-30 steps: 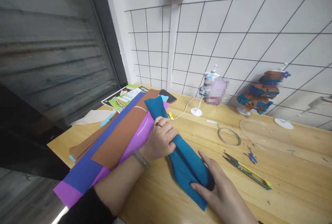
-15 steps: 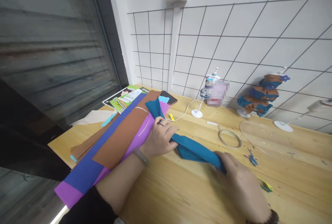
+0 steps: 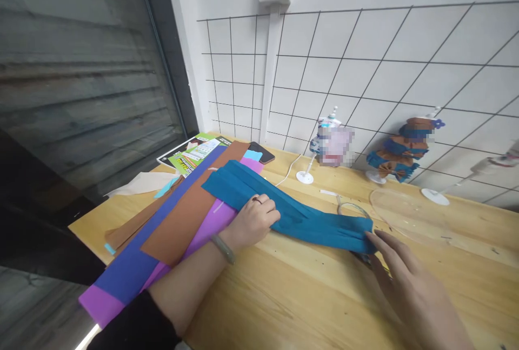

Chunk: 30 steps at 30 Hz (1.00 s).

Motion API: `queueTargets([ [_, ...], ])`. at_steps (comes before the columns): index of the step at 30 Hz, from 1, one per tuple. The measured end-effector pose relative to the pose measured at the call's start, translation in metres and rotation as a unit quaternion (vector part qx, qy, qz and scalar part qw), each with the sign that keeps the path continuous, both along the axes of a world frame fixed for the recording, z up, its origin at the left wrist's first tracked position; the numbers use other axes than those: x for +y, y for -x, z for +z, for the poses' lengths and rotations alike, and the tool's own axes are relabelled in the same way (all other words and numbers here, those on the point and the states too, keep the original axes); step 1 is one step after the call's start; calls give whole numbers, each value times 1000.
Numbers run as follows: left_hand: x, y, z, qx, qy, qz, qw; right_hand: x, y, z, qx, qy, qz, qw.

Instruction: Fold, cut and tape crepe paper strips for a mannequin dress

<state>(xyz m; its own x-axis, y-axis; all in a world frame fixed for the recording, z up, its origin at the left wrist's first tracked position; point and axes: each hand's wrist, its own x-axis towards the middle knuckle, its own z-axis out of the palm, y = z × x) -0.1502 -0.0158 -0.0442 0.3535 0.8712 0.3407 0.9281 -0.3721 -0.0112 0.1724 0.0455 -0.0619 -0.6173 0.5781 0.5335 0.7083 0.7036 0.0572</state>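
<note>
Pale wooden tabletop (image 3: 279, 296): we seemingly straighten a teal paper strip (image 3: 302, 219), left hand (image 3: 254, 221) gripping it, right hand (image 3: 409, 280) unclear; smoothing needs tension.

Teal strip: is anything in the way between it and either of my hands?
Nothing visible is: your left hand lies curled on the teal strip, and your right hand's fingertips are at its right end.

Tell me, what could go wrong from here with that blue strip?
The scissors, partly hidden by the blue strip and right hand, might snag the strip or prick the hand. The strip also overlaps the brown sheet, so pulling it could drag that along.
</note>
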Motion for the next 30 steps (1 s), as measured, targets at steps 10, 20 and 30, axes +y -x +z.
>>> queueTargets([
  [10,-3,-7,-9,48,77,-42,995,-16,-24,-7,-30,86,7,996],
  [20,-5,-1,-2,-15,139,-62,988,-40,-38,-11,-18,117,101,988],
  [30,-5,8,0,-71,174,-48,981,-45,-47,-16,50,273,42,960],
])
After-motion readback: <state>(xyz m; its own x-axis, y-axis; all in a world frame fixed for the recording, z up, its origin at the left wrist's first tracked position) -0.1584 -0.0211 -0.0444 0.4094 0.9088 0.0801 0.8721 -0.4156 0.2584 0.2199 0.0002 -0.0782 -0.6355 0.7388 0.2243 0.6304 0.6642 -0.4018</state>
